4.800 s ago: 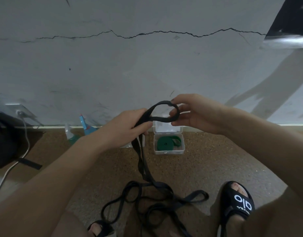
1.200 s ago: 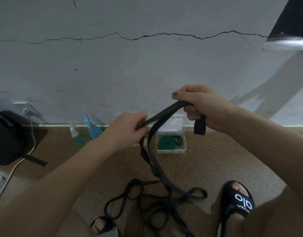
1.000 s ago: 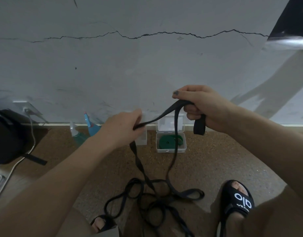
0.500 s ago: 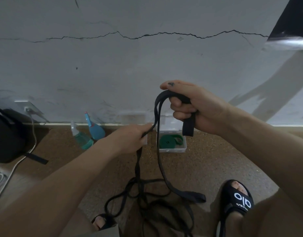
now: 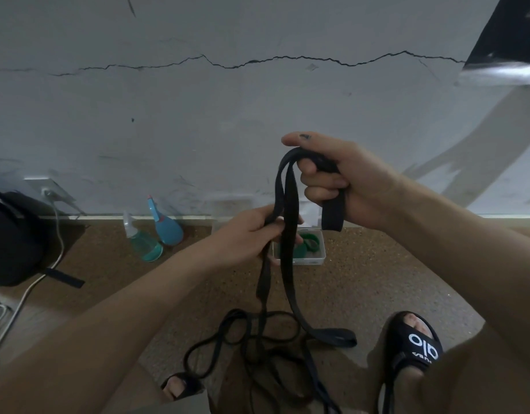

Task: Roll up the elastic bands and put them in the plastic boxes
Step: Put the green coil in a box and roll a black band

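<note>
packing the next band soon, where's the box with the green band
In the head view the plastic box with the green band sits on the floor by the wall, just right of the left hand and partly behind the black band.

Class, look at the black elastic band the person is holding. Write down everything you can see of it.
The black band is a long, flat, matt strap that looks rubbery. The right hand grips it up high, a short end hanging below the fist. Two strands drop from there; the left hand pinches them lower down. The rest falls to the speckled brown floor and lies in loose, tangled loops between the sandalled feet. It is not yet rolled.
</note>
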`<state>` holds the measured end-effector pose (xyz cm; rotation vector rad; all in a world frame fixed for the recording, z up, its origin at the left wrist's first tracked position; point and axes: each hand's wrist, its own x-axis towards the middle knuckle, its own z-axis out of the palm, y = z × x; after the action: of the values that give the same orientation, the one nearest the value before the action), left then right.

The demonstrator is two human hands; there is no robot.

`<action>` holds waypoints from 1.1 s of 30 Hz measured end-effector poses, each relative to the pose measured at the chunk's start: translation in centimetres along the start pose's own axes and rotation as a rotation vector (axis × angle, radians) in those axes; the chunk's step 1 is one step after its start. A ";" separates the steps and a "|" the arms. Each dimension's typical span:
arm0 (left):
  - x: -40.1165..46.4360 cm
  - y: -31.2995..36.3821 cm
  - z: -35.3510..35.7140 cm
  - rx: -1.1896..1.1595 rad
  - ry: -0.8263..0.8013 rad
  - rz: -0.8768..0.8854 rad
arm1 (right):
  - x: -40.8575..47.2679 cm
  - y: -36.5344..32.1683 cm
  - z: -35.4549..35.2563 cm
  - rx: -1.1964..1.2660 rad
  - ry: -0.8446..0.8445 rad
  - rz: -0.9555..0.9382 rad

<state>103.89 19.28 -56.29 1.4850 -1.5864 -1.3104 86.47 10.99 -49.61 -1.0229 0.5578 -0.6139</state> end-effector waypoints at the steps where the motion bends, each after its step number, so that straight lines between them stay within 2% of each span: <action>1: 0.1 0.0 -0.2 0.040 0.037 0.010 | 0.0 -0.1 -0.1 0.003 0.008 0.000; 5: 0.0 -0.4 -1.2 0.232 0.116 0.090 | -0.1 -0.5 -1.0 0.018 0.054 -0.012; 9: -0.5 -0.2 -1.7 0.265 0.109 0.078 | 0.2 -0.9 -2.4 -0.028 0.147 -0.027; 13: -0.9 0.3 -2.6 0.313 0.141 0.096 | -0.2 -1.0 -3.5 -0.153 0.147 -0.003; 18: -1.1 0.7 -2.9 0.085 0.076 0.016 | -0.8 -1.2 -3.4 -0.194 0.084 0.034; 20: -1.0 0.7 -2.8 -0.038 -0.023 -0.057 | -0.9 -1.4 -3.4 -0.190 0.054 0.055; 22: -1.0 0.6 -2.3 -0.066 -0.144 -0.076 | -1.1 -1.4 -3.3 -0.203 -0.005 0.080; 25: -0.9 0.7 -1.3 -0.008 -0.223 0.043 | -1.2 -0.8 -2.6 -0.261 -0.127 0.133; 29: -0.7 1.4 -0.1 0.030 -0.061 0.276 | -1.2 0.0 -1.7 -0.282 -0.219 0.174; 33: -0.8 1.7 -0.3 0.179 0.043 0.325 | -1.1 -0.1 -1.5 -0.304 -0.182 0.166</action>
<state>103.65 19.80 -54.49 1.2771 -1.8645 -0.9688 84.63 10.79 -50.02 -1.2892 0.5795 -0.2893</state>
